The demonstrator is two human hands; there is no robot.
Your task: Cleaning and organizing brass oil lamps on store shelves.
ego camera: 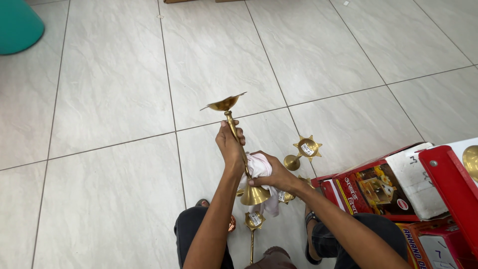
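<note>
On a floor (114, 74) of large pale grey tiles with thin dark joints, a seated person holds a tall brass lamp (238, 144) upright above the knees. The left hand (230, 144) has its grip clamped around the upper stem, just under the shallow dish at the top. The right hand (274, 174) presses a white cloth (259, 167) against the lower stem, fingers closed on the cloth, just above the flared brass base. Below the hands, a smaller brass lamp (254, 224) lies on the tiles between the person's dark trouser legs. Just beyond the right hand, a star-shaped brass lamp (303, 151) with a white sticker rests on the floor. To the right, red cardboard boxes (368, 192) lie open and stacked beside the person's leg, with a white foam block (416, 179) lying across them. At the top left corner, a teal rounded object (17, 25) sits at the edge of the view.
</note>
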